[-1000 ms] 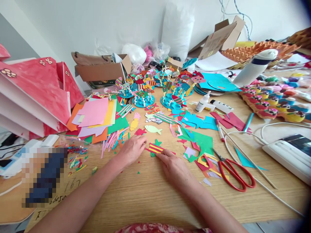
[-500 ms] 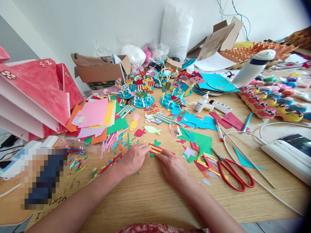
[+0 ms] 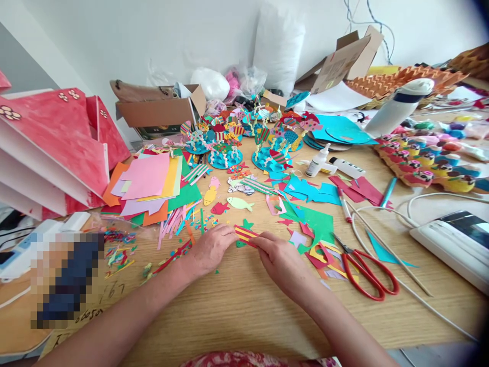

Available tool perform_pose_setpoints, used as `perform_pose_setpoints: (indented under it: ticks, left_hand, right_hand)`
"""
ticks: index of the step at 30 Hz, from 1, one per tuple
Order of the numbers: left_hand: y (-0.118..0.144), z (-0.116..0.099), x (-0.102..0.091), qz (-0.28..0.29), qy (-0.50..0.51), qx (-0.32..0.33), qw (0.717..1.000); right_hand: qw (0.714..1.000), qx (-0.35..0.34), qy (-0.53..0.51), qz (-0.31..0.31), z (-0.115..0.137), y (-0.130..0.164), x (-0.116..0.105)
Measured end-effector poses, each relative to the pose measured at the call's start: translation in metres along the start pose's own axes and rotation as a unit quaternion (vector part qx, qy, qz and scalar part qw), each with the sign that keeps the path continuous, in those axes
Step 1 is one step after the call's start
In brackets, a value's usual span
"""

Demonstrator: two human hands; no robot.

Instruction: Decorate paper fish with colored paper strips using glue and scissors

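Note:
A red paper strip with yellow stripes (image 3: 245,234) lies across a green paper fish (image 3: 248,224) on the table in front of me. My left hand (image 3: 212,246) has its fingertips closed at the strip's left end. At the right end, the fingers of my right hand (image 3: 275,253) are closed on the strip. Parts of the green fish show above and below the strip. Just beyond are a pale green paper fish (image 3: 240,204), a red paper fish (image 3: 219,208) and a yellow paper fish (image 3: 210,195).
Red-handled scissors (image 3: 369,270) lie right of my hands, beside paper scraps (image 3: 321,224) and a white cable. Stacked coloured paper (image 3: 147,176) is at left. Fish decorations on blue bases (image 3: 225,159) stand behind, near a glue bottle (image 3: 318,162).
My right hand has shifted slightly right along the striped strip, uncovering more of it. My left hand stays nearly in place.

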State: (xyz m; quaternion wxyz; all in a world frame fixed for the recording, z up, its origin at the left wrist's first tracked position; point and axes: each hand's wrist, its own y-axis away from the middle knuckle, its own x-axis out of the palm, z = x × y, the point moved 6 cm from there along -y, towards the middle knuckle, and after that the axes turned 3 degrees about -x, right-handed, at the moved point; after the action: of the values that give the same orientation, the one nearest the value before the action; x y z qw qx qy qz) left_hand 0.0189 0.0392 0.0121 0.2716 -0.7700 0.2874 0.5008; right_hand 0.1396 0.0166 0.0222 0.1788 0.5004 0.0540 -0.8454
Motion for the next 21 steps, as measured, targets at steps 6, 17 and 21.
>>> perform_pose_setpoints:
  ticks: [6,17,21]
  left_hand:
    - [0.002,0.005,0.0,-0.003,0.012,0.001,1.0]
    - [0.014,0.0,0.003,-0.015,-0.043,0.044,0.998]
    - [0.016,-0.003,0.001,-0.015,-0.054,0.047,0.997]
  right_hand:
    - [0.996,-0.005,0.076,0.047,0.011,-0.008,0.004]
    - [0.996,-0.043,0.083,-0.005,0.004,-0.006,0.029]
    - [0.997,-0.03,0.077,0.005,0.004,-0.006,0.031]
